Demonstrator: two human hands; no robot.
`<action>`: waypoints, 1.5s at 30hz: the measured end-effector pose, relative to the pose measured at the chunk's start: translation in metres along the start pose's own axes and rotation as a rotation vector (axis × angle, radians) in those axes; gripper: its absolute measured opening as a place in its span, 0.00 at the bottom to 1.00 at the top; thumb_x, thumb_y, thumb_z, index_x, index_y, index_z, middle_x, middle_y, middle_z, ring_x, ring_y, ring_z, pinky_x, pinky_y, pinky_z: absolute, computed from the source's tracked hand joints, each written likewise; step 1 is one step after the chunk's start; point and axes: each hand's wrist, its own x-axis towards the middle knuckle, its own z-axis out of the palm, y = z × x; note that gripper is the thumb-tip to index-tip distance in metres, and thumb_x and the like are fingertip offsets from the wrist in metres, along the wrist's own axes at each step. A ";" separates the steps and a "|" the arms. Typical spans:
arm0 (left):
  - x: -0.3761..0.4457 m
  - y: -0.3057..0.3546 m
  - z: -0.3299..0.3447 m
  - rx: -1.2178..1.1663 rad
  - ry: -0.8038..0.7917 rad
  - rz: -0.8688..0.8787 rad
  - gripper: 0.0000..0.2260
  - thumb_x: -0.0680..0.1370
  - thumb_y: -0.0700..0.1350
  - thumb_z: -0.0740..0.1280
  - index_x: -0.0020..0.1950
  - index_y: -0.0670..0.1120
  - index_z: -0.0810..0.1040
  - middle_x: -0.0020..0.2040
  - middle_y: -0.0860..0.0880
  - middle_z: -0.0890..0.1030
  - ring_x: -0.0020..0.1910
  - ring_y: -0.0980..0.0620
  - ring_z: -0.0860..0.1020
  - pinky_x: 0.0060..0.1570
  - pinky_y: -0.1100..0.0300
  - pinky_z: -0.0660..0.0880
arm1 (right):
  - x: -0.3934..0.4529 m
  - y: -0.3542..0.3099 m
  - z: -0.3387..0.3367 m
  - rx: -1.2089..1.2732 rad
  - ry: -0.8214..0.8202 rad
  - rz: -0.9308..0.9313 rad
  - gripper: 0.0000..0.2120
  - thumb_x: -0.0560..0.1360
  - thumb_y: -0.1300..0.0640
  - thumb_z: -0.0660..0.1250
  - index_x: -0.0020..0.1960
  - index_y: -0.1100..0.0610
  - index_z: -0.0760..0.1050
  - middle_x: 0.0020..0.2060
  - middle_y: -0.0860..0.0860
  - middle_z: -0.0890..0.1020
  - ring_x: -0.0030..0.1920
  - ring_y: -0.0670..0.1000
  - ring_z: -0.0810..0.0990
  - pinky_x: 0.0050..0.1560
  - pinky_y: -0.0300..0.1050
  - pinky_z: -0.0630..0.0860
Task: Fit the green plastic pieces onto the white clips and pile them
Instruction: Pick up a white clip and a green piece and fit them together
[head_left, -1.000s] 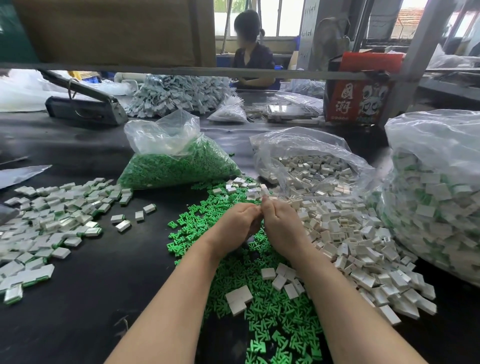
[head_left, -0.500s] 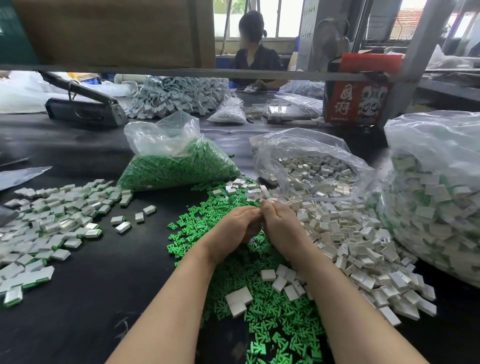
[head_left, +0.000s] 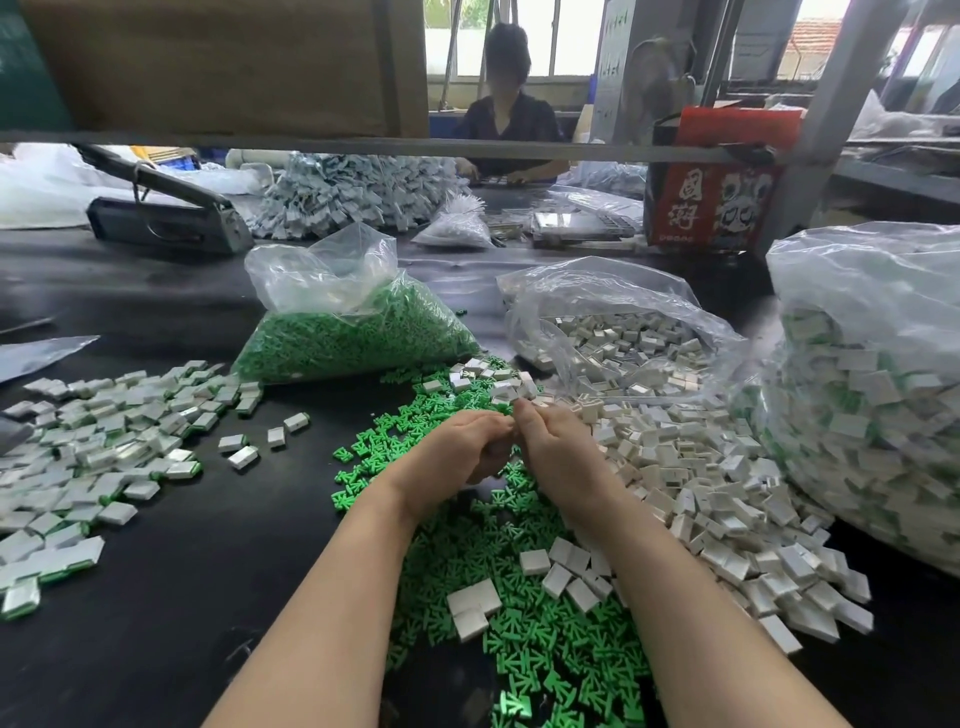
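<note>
Left hand: the left hand (head_left: 457, 457) is curled into a loose fist, with its fingertips touching the right hand. You cannot see what it holds.
Right hand: the right hand (head_left: 558, 457) is curled too, with its fingers pinched together at the top. What is between them is hidden, so I cannot tell what it holds.
Where the hands are: both sit together over the middle of the black table (head_left: 171, 597), above the green pieces.
Green pieces: a loose heap of green pieces (head_left: 498, 561) lies under and in front of the hands.
White clips: a big heap of white clips (head_left: 701, 483) lies just to the right of the hands. A few clips lie on top of the green pieces.
Done pile: the done pile (head_left: 104, 441) is on the left, well apart from the hands. It is white clips with green showing at the edges.
Green bag: a clear green bag (head_left: 343, 322) full of green pieces sits behind the heap.
Clip bag: an open clip bag (head_left: 613, 332) sits behind the white clips.
Big bag: a big bag (head_left: 872, 384) of white and green parts stands on the far right.
Person: a person (head_left: 506, 119) sits across the table.
</note>
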 end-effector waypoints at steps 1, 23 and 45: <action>0.001 0.000 0.000 0.005 0.003 0.002 0.14 0.78 0.53 0.58 0.33 0.53 0.74 0.30 0.53 0.69 0.29 0.54 0.66 0.30 0.66 0.67 | -0.001 -0.001 0.000 -0.037 -0.002 -0.005 0.25 0.84 0.49 0.53 0.35 0.64 0.71 0.27 0.51 0.71 0.31 0.52 0.68 0.37 0.57 0.69; 0.003 -0.002 0.011 0.021 0.004 0.001 0.13 0.77 0.50 0.56 0.53 0.43 0.73 0.47 0.43 0.68 0.42 0.47 0.64 0.38 0.54 0.64 | -0.001 0.000 0.002 -0.333 -0.021 -0.033 0.25 0.84 0.50 0.48 0.31 0.51 0.66 0.28 0.46 0.70 0.30 0.47 0.69 0.37 0.46 0.66; 0.000 0.006 -0.002 0.009 0.083 0.185 0.11 0.81 0.53 0.62 0.48 0.50 0.82 0.44 0.55 0.81 0.43 0.60 0.75 0.51 0.65 0.71 | 0.001 -0.012 -0.022 0.558 -0.051 0.125 0.26 0.84 0.46 0.45 0.35 0.58 0.68 0.21 0.48 0.66 0.20 0.44 0.62 0.21 0.35 0.58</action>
